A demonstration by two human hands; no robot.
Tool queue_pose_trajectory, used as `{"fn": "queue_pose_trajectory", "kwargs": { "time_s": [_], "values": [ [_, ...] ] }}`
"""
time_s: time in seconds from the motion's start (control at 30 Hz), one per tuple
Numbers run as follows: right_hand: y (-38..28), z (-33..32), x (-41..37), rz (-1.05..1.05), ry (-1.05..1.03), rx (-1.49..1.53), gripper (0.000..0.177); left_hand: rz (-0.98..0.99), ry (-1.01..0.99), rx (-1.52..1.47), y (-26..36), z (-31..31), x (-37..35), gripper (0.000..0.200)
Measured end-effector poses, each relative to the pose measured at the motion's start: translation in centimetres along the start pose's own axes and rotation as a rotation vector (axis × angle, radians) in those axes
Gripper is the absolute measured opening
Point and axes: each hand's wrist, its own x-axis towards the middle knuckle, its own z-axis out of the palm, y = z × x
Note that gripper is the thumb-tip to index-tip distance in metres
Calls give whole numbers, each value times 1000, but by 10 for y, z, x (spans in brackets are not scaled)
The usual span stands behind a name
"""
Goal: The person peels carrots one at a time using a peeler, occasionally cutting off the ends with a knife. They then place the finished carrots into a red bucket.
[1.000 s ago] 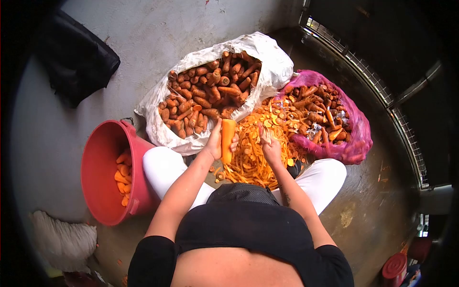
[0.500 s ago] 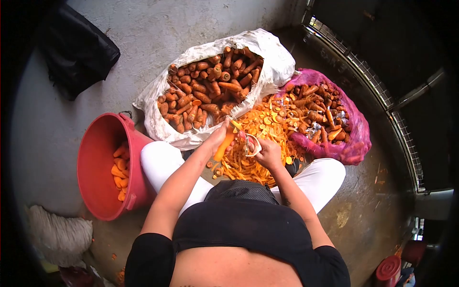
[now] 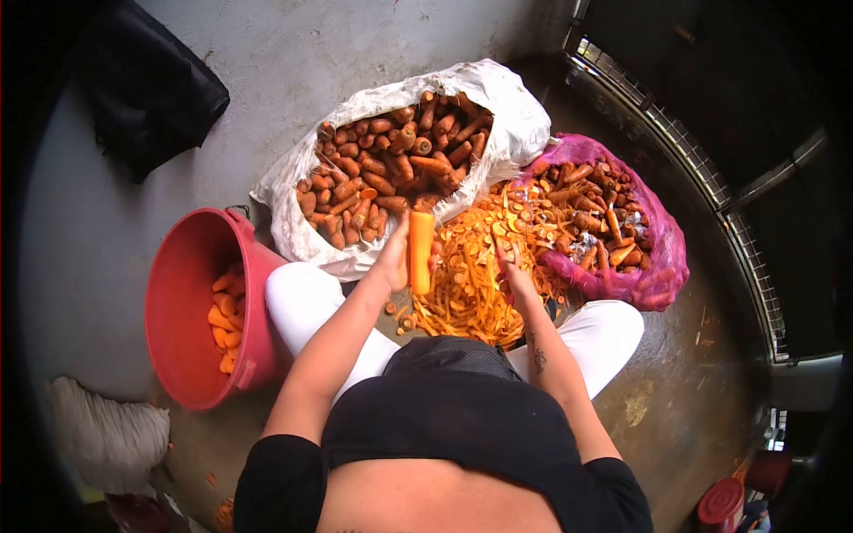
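A peeled orange carrot (image 3: 421, 253) stands nearly upright in my left hand (image 3: 394, 265), which is closed around its side. Over the right part of the peelings heap (image 3: 462, 298), my right hand (image 3: 515, 277) is turned edge-on with its fingers curled. The peeler in it is mostly hidden at this angle, apart from the carrot. Beyond my hands, a white sack (image 3: 298, 218) lies open, full of unpeeled carrots (image 3: 378, 164).
To my left is a red bucket (image 3: 191, 391) with peeled carrots (image 3: 227, 320) inside. A pink mesh sack (image 3: 662, 258) of carrots and scraps sits at the right. A grey-white sack (image 3: 111, 435) lies at lower left, and black cloth (image 3: 155, 89) hangs on the wall.
The carrot has turned from tilted to nearly upright and risen slightly. My right hand has moved right, away from the carrot, and the peeler's pale loop has turned out of sight.
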Motion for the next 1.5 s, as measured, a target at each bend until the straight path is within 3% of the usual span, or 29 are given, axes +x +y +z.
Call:
{"fn": "queue_pose_trajectory", "kwargs": {
  "time_s": [0.03,0.07,0.17,0.27,0.37,0.4,0.5,0.53,0.57,0.63,0.73,0.83,0.93,1.03,1.07,1.1,1.23,1.3,1.33,1.37,1.43,1.5],
  "values": [
    [-4,4,-7,109,-89,128,46,37,43,-84,3,-1,-4,61],
    [0,6,-6,158,-197,190,66,71,84,-166,4,1,-7,59],
    [13,14,-4,12,-197,93,53,196,117,-284,9,6,-14,48],
    [19,14,9,-42,-63,-575,53,302,128,-200,9,-13,-6,45],
    [10,18,2,-189,103,-1063,52,417,157,-204,27,-8,-20,43],
    [2,16,-6,-248,39,-1095,49,492,87,-222,37,-17,-22,42],
    [-7,24,-17,44,-75,-472,46,778,52,-335,85,-28,-53,28],
    [-4,22,-15,-137,66,-965,47,878,122,-354,103,-24,-74,25],
    [-2,23,-15,-168,45,-1055,48,1039,174,-119,120,-37,-91,23],
    [4,27,-16,-230,-4,-1228,51,1445,623,195,145,-22,-133,23],
    [18,35,-5,-174,-44,-1186,45,1659,926,362,170,-44,-182,33],
    [23,39,-7,-232,-59,-1213,44,1648,1310,616,178,-80,-212,44],
    [28,40,-7,-249,-44,-1237,53,1351,1509,820,174,-142,-222,56],
    [30,40,-6,-243,-44,-1246,56,767,2049,1069,159,-166,-211,69],
    [31,40,-6,-253,-40,-1233,56,819,2084,1104,156,-173,-203,75],
    [30,40,-7,-239,-43,-1236,53,835,2087,1191,156,-168,-196,74],
    [43,35,6,-175,-89,-1154,48,1046,1620,1396,165,-147,-158,53],
    [66,27,33,-31,-97,-951,49,992,1421,1309,172,-138,-130,41],
    [46,33,18,64,-111,-815,51,1016,1250,1163,175,-135,-115,39],
    [37,37,11,-38,-114,-916,51,1031,1080,1019,177,-132,-101,37],
    [31,38,4,-244,-120,-1108,54,1006,980,983,178,-119,-75,35],
    [29,37,12,-139,-150,-1049,51,972,896,966,184,-123,-56,33]
  ]
}}
